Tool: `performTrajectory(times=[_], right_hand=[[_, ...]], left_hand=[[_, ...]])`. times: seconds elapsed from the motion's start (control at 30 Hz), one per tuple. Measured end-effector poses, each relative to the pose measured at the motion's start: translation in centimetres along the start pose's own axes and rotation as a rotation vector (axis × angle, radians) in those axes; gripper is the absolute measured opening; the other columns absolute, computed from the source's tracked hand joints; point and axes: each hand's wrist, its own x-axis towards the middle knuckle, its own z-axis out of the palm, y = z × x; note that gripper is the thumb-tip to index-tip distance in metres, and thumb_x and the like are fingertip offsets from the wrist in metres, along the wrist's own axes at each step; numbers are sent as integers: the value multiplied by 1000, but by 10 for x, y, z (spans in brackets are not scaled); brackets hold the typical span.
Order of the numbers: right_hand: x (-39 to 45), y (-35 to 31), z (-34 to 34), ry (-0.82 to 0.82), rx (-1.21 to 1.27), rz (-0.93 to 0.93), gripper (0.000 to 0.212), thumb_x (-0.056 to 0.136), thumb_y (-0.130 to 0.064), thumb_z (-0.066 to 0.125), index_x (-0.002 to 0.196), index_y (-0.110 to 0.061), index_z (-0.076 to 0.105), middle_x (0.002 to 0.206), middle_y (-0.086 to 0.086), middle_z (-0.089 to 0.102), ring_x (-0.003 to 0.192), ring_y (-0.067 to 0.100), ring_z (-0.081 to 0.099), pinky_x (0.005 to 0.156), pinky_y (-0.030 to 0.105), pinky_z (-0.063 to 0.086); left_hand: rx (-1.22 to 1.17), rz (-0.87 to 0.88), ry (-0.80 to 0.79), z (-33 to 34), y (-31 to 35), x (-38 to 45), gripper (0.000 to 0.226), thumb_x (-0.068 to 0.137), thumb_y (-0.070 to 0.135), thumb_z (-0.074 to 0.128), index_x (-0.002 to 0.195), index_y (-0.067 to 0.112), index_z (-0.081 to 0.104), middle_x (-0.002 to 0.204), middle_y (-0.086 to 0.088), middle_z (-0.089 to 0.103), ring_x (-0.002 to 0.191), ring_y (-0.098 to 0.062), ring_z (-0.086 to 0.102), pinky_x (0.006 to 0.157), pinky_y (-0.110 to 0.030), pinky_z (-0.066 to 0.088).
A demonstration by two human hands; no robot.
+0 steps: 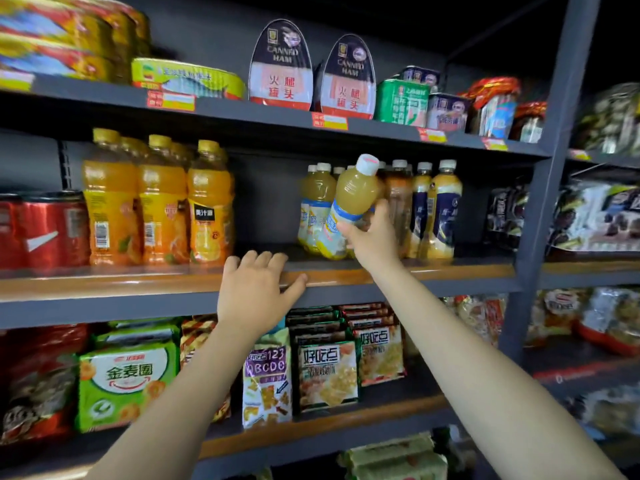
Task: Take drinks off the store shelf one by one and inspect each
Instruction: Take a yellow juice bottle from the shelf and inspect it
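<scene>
Centrally, head view: my right hand [372, 233] grips a pale-yellow juice bottle [349, 206] around its lower label, thumb on the near side and fingers wrapped behind. The bottle has a white cap [367, 164] and is tilted, cap up and to the right, its base angled down and left. Whether its base touches the middle shelf [138, 282] I cannot tell; the base sits low, just over the wooden edge strip.

Directly behind and left of the grip stand matching pale-yellow bottles [313, 209], upright. Just right of the grip stand an amber bottle [398, 202] and two dark-blue-labelled bottles [440, 209], also upright with white caps.

Down and left of the grip, my left hand [254, 289] rests on the front edge of the same shelf, fingers relaxed and laid over the lip, thumb out to the right; it holds nothing.

Well left of the grip stand orange juice bottles [156, 202] with yellow caps, and beyond them red cans [45, 230].

Above the grip, the upper shelf carries two canned ham tins [311, 71] stood on edge, a green tin [401, 98] to their right and flat fish tins [187, 77] to their left.

Below the grip, the lower shelf holds snack packets [327, 372], with a green biscuit pack [128, 382] farther left.
</scene>
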Motion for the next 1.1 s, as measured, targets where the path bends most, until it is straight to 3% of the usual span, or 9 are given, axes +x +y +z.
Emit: performTrajectory(times=[0.13, 0.23, 0.47, 0.6, 0.7, 0.77, 0.87, 1.0, 1.1], right_hand=[[27, 5, 5, -59, -151, 106, 42, 90, -25, 75, 116, -19, 43, 107, -2, 60, 99, 30, 70, 80, 51, 61], [37, 3, 8, -93, -292, 133, 37, 93, -31, 72, 110, -16, 43, 108, 4, 65, 87, 30, 72, 76, 46, 62], [48, 7, 20, -137, -503, 154, 30, 93, -28, 72, 107, -6, 58, 103, 13, 72, 86, 29, 73, 78, 46, 62], [41, -3, 16, -180, -524, 50, 19, 93, -28, 71, 93, -11, 63, 91, 9, 72, 82, 26, 72, 77, 46, 61], [34, -6, 14, -347, -593, 33, 23, 93, -38, 70, 100, -16, 74, 96, 1, 73, 86, 20, 69, 81, 37, 57], [29, -12, 17, -317, -649, 4, 26, 96, -36, 67, 104, -14, 78, 97, 3, 74, 88, 22, 68, 79, 34, 54], [12, -33, 40, -231, -541, -90, 27, 99, -25, 60, 97, -4, 77, 96, 12, 75, 89, 28, 68, 81, 40, 55], [-13, -65, 95, -513, -284, -57, 26, 98, -32, 64, 103, -7, 72, 95, 10, 73, 79, 24, 71, 74, 42, 60], [-19, -78, 128, -638, -231, -21, 38, 95, -41, 67, 120, -12, 64, 108, 4, 68, 94, 20, 69, 77, 38, 62]], left_hand=[[24, 9, -19, -2, 2, 0, 71, 91, 66, 20, 121, 21, 67, 109, 1, 71, 102, -25, 59, 87, -42, 38], [22, -1, -21, -3, 2, 0, 72, 91, 66, 20, 121, 21, 66, 110, 0, 71, 104, -25, 59, 88, -42, 38], [26, -15, -30, -4, 3, -1, 70, 91, 66, 20, 124, 23, 65, 110, 1, 70, 104, -24, 58, 89, -41, 37], [57, 30, 0, -8, -5, -8, 67, 95, 60, 26, 133, 18, 61, 112, -3, 67, 105, -26, 57, 93, -43, 40], [69, -11, 90, -14, -24, -19, 63, 96, 57, 35, 135, 13, 58, 120, -9, 63, 111, -31, 55, 102, -48, 37], [64, -61, 150, -19, -41, -26, 62, 96, 55, 40, 135, 10, 56, 124, -14, 60, 115, -34, 53, 108, -51, 34], [45, -152, 186, -25, -64, -34, 63, 97, 54, 41, 135, 5, 54, 131, -20, 57, 125, -38, 50, 117, -52, 28], [103, -170, 196, -25, -85, -47, 67, 99, 58, 36, 133, 4, 56, 132, -19, 59, 126, -37, 51, 120, -52, 24], [124, -136, 216, -26, -90, -50, 66, 100, 59, 34, 132, 6, 56, 128, -15, 61, 122, -34, 52, 117, -51, 26]])
